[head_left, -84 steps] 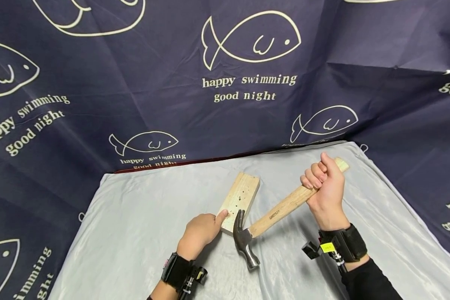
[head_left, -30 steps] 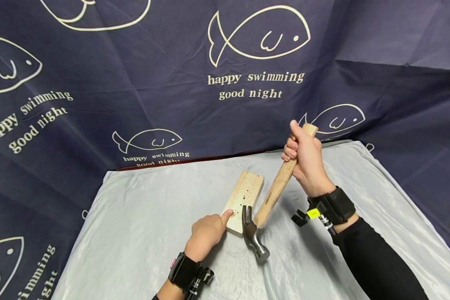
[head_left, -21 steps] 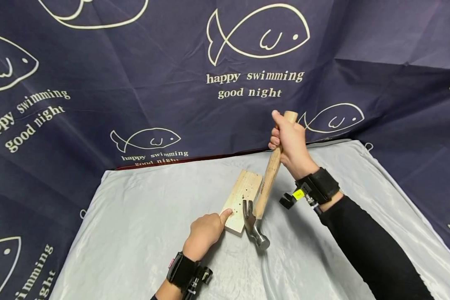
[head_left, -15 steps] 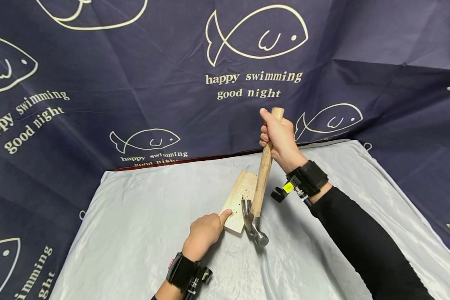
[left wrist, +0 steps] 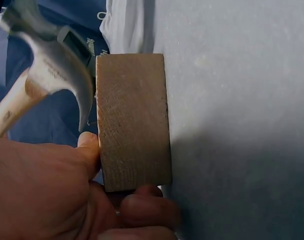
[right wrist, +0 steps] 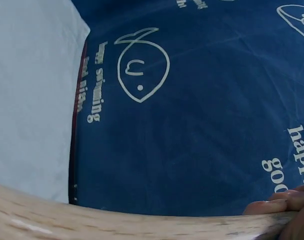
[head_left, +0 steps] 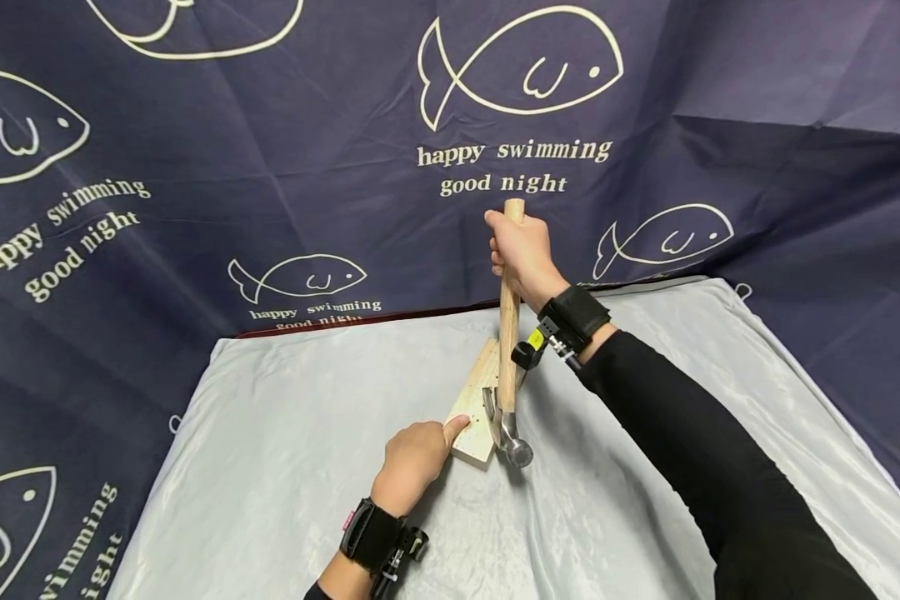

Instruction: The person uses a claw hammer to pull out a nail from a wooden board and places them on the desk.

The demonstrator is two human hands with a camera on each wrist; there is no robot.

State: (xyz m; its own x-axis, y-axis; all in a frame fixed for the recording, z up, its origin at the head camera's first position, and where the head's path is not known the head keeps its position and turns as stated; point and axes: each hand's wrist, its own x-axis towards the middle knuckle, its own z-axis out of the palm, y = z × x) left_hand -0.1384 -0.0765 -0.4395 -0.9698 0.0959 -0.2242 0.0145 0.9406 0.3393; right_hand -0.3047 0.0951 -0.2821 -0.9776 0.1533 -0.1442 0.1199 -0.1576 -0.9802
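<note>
My right hand (head_left: 523,252) grips the wooden handle of a claw hammer (head_left: 507,350) near its end. The handle stands steeply over the table, steel head down. The claw reaches over a pale wooden block (head_left: 476,433) dotted with small dark holes; the round striking face points toward me. My left hand (head_left: 417,457) holds the block's near left corner, thumb on top and fingers curled at its side. In the left wrist view, the claw's tip comes right at the block's (left wrist: 134,120) top face, beside a thin dark sliver. The right wrist view shows the hammer handle (right wrist: 116,225) and some fingertips.
A pale grey cloth (head_left: 292,433) covers the table. Behind it hangs a dark blue curtain (head_left: 330,167) with white fish outlines and lettering. Each wrist wears a black strap with a small camera, the right one (head_left: 573,319) close beside the hammer handle.
My right hand has swung the hammer handle left and up, from a rightward lean to nearly upright. The claw stays over the block, its head shifting slightly. My left hand keeps its hold.
</note>
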